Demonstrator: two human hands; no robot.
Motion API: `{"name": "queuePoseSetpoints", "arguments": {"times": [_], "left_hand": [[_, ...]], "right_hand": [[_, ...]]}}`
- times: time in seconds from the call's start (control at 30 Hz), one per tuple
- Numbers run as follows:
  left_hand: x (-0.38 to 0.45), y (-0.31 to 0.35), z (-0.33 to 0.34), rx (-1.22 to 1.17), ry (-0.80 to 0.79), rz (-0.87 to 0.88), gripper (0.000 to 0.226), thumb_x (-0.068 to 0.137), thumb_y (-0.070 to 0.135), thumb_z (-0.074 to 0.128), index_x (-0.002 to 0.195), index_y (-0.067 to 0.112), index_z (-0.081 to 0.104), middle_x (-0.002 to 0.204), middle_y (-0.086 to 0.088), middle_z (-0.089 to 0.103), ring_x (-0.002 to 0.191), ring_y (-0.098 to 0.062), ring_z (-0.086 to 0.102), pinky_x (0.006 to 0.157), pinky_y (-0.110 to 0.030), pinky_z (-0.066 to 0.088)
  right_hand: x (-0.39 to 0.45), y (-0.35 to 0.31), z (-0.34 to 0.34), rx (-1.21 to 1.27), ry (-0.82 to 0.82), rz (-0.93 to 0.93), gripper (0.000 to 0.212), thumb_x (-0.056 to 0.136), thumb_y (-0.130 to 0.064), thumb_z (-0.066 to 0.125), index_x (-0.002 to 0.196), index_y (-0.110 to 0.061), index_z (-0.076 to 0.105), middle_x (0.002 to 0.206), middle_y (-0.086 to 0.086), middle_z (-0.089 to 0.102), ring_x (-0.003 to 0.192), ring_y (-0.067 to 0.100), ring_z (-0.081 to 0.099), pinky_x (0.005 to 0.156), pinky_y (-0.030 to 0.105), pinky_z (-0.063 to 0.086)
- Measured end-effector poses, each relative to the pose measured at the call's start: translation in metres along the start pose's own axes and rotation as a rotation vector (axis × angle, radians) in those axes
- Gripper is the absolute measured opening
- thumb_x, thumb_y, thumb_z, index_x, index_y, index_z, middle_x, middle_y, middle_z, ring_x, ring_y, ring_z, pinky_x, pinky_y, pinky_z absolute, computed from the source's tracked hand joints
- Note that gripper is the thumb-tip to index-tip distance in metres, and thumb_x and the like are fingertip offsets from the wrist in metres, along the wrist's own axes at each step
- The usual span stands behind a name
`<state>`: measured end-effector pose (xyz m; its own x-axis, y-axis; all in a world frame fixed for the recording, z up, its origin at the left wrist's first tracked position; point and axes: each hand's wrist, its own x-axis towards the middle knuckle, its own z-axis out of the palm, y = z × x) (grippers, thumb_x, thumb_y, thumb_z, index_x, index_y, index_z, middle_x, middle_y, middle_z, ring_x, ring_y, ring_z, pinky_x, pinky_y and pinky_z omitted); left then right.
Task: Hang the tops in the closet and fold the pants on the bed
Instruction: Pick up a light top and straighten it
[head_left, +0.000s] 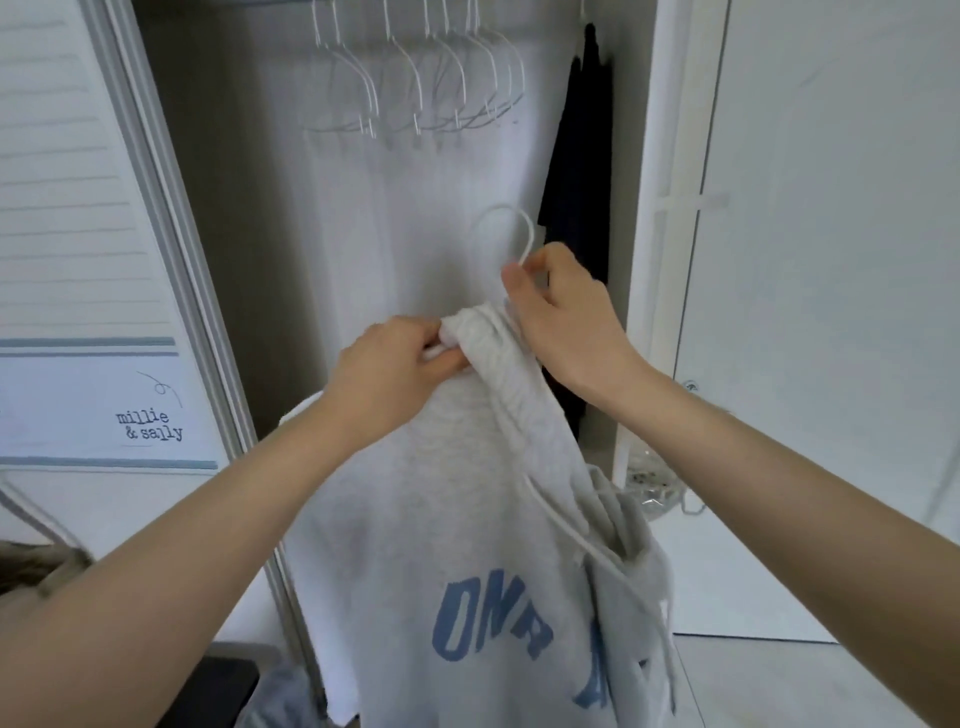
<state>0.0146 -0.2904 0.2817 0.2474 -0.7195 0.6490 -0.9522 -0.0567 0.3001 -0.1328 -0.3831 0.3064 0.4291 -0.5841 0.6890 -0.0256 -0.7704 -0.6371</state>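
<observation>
Head view, facing an open closet: the left hand (395, 364) grips the bunched neck of a light grey hoodie (467, 545), held up before the closet. The right hand (556, 312) pinches a white hanger (511, 228) at its hook's base, just above the neck. Empty hangers (415, 78) hang above.

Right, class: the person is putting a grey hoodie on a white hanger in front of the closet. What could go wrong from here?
1. The grey hoodie is bunched at the neck where the left hand grips it, so it may sit crooked on the hanger.
2. The right hand only pinches the white hanger below its hook; the hoodie's weight might twist it loose.
3. The drawstring dangles and could snag.
</observation>
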Motion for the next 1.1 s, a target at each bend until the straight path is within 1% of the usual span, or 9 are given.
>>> {"name": "queuePoseSetpoints", "arguments": {"times": [0.07, 0.2, 0.33, 0.47, 0.67, 0.8, 0.9, 1.0, 1.1], "left_hand": [[0.001, -0.017, -0.003, -0.075, 0.046, -0.085, 0.045, 0.088, 0.046, 0.061, 0.054, 0.021, 0.045, 0.050, 0.007, 0.043, 0.049, -0.011, 0.037, 0.054, -0.032, 0.030], [-0.005, -0.042, -0.010, -0.201, 0.124, -0.176, 0.046, 0.090, 0.042, 0.062, 0.062, 0.005, 0.058, 0.051, -0.002, 0.048, 0.048, -0.011, 0.036, 0.054, -0.032, 0.031], [-0.007, -0.050, -0.018, -0.417, 0.256, -0.257, 0.049, 0.092, 0.032, 0.064, 0.057, 0.004, 0.044, 0.050, 0.000, 0.034, 0.043, -0.006, 0.026, 0.044, -0.022, 0.024], [-0.009, -0.049, -0.026, -0.514, 0.271, -0.236, 0.045, 0.093, 0.032, 0.063, 0.059, 0.009, 0.045, 0.049, 0.004, 0.032, 0.042, -0.004, 0.026, 0.038, -0.016, 0.021], [-0.021, -0.060, -0.048, -0.588, 0.290, -0.311, 0.051, 0.089, 0.035, 0.063, 0.061, 0.001, 0.037, 0.060, -0.006, 0.031, 0.056, -0.022, 0.024, 0.050, -0.031, 0.019], [-0.027, -0.074, -0.069, -0.695, 0.394, -0.403, 0.042, 0.074, 0.040, 0.063, 0.048, 0.020, 0.037, 0.048, 0.003, 0.032, 0.046, -0.013, 0.027, 0.048, -0.021, 0.022], [-0.037, -0.093, -0.079, -0.638, 0.409, -0.401, 0.046, 0.086, 0.029, 0.062, 0.045, 0.019, 0.046, 0.041, 0.012, 0.036, 0.038, -0.003, 0.029, 0.040, -0.011, 0.024], [-0.055, -0.124, -0.087, -0.469, 0.385, -0.416, 0.035, 0.077, 0.036, 0.064, 0.064, 0.004, 0.056, 0.056, -0.003, 0.047, 0.053, -0.012, 0.039, 0.048, -0.020, 0.030], [-0.071, -0.151, -0.093, -0.333, 0.346, -0.435, 0.030, 0.080, 0.031, 0.070, 0.077, 0.003, 0.064, 0.067, -0.009, 0.057, 0.063, -0.016, 0.046, 0.057, -0.028, 0.037]], "right_hand": [[-0.002, 0.004, -0.007, -0.090, -0.007, -0.056, 0.011, 0.095, -0.022, 0.049, 0.106, -0.020, 0.046, 0.074, -0.002, 0.065, 0.060, 0.001, 0.059, 0.052, 0.011, 0.045], [-0.033, 0.031, -0.006, 0.014, 0.006, -0.135, 0.013, 0.092, -0.010, 0.048, 0.098, -0.021, 0.051, 0.081, -0.001, 0.065, 0.067, 0.012, 0.062, 0.061, 0.022, 0.050], [-0.076, 0.076, 0.027, -0.099, -0.230, 0.058, 0.017, 0.091, -0.010, 0.054, 0.103, -0.022, 0.052, 0.096, -0.002, 0.067, 0.086, 0.011, 0.066, 0.076, 0.025, 0.053], [-0.077, 0.091, 0.045, 0.064, -0.562, 0.301, 0.054, 0.084, -0.018, 0.068, 0.131, -0.024, 0.043, 0.120, -0.008, 0.055, 0.102, 0.010, 0.059, 0.087, 0.021, 0.051], [-0.065, 0.086, 0.050, -0.155, -0.811, -0.107, 0.024, 0.086, -0.028, 0.067, 0.101, -0.009, 0.070, 0.105, -0.011, 0.057, 0.104, -0.017, 0.035, 0.094, 0.016, 0.028], [-0.081, 0.092, 0.051, 0.084, -1.159, 0.143, 0.037, 0.084, -0.035, 0.068, 0.118, -0.020, 0.062, 0.120, -0.007, 0.063, 0.111, 0.009, 0.058, 0.099, 0.033, 0.048], [-0.080, 0.109, 0.053, -0.241, -1.105, 0.021, 0.037, 0.086, -0.051, 0.061, 0.113, -0.025, 0.058, 0.114, -0.008, 0.062, 0.106, 0.009, 0.057, 0.101, 0.033, 0.038], [-0.055, 0.117, 0.038, -0.604, -0.915, -0.205, 0.028, 0.089, -0.051, 0.051, 0.098, -0.024, 0.055, 0.101, -0.008, 0.058, 0.101, 0.008, 0.049, 0.099, 0.035, 0.020], [-0.034, 0.126, 0.014, -0.791, -0.844, -0.319, 0.027, 0.088, -0.050, 0.050, 0.099, -0.027, 0.060, 0.106, -0.012, 0.058, 0.121, -0.003, 0.030, 0.109, 0.043, 0.004]]}}
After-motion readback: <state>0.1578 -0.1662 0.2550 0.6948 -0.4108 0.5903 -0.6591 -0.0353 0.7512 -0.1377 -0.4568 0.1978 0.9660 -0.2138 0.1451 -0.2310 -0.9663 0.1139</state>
